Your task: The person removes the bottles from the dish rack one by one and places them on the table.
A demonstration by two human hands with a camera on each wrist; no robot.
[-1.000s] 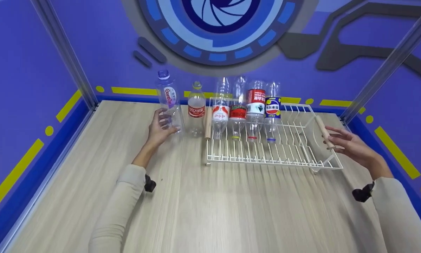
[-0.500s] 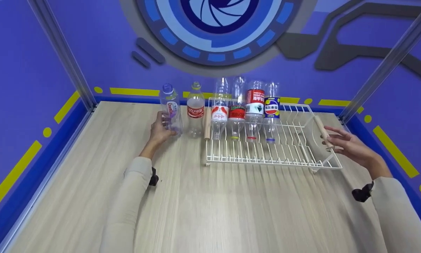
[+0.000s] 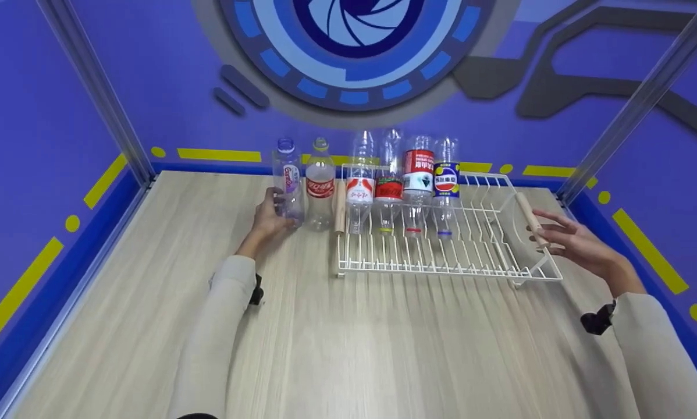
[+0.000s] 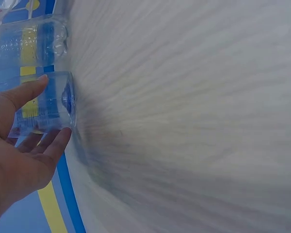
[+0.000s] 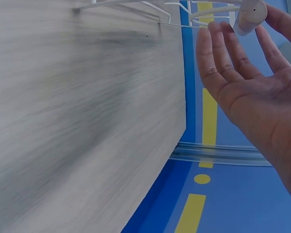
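Observation:
My left hand (image 3: 270, 218) holds a clear, uncapped plastic bottle (image 3: 291, 201) with a pink-and-white label, low down and upright on the table. In the left wrist view, the thumb lies along one side of the bottle (image 4: 58, 97) and the fingers along the other. Just right of it, nearly touching, stands a bottle with a red label (image 3: 320, 187). My right hand (image 3: 584, 244) grips the wooden handle (image 3: 532, 220) at the right end of a white wire rack (image 3: 441, 269). The handle (image 5: 251, 17) passes between thumb and fingers in the right wrist view.
Several bottles lean upside down at the rack's left: one with a white-and-red label (image 3: 360, 189), one red (image 3: 388, 189), one red-and-white (image 3: 419, 170) and one blue-and-yellow (image 3: 446, 179). Another wooden handle (image 3: 340, 208) is at the rack's left end. Blue walls (image 3: 168, 105) enclose the table (image 3: 383, 343).
My left hand has lowered the bottle with the pink-and-white label and shifted it rightward, close to the red-labelled one. The right hand stays at the rack handle.

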